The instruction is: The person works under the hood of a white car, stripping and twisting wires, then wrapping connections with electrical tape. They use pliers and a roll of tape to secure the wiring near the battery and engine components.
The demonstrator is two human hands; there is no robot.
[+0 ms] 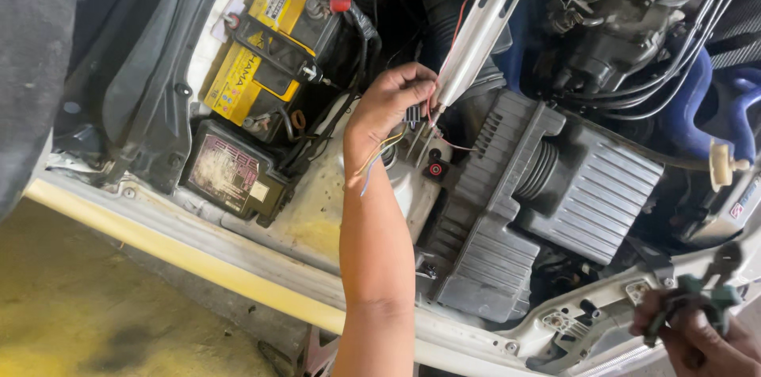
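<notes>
Over an open engine bay, my left hand (390, 101) reaches in from below, fingers pinched shut on a bundle of thin wires (379, 153) that trail yellow, grey and red down past the wrist. The hand sits just beside the lower end of a pale metal strut (485, 22) that slants across the bay from the upper right, and a red wire runs up along that strut. Directly under the hand lies a whitish strut tower (412, 187) with a small red-ringed fitting (435, 169) near it. To the left stands a yellow and black battery (265, 48), held by a dark clamp bar, a red cap on one terminal; below it sits a black fuse box (230, 175) with a faded label. To the right of the hand spreads the grey ribbed air filter housing (547, 202), and beyond it blue hoses (705, 103) and black cables. At the lower right corner my right hand (701, 337) is closed around a pair of pliers with green grips (701, 294), the jaws pointing up and away from the bay, well apart from the wires. The pale bumper edge (158, 238) runs along the front, with stained concrete floor (95, 321) below.
</notes>
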